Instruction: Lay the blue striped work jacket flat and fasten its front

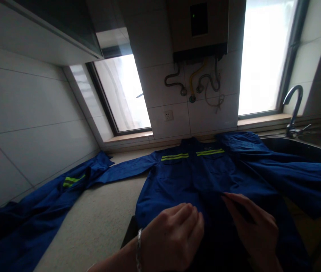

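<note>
A blue work jacket [177, 177] with yellow-green reflective stripes lies spread on the counter, collar toward the wall and its front facing up. Over its lower front my left hand [174, 230] is closed, a silver bracelet on the wrist; the fingertips are turned away from view. My right hand [251, 223] pinches a bit of the jacket's front between thumb and forefinger. Dark shade hides the jacket's lower edge between the hands. One sleeve stretches left across the counter, and more blue cloth [290, 173] lies at the right, reaching past the sink's front.
Another blue garment [52, 200] with a reflective band lies along the left wall on the pale counter [92, 215]. At the right is a sink [285, 145] with a chrome tap [293, 109]. A water heater [200, 30] with pipes hangs on the tiled wall between two windows.
</note>
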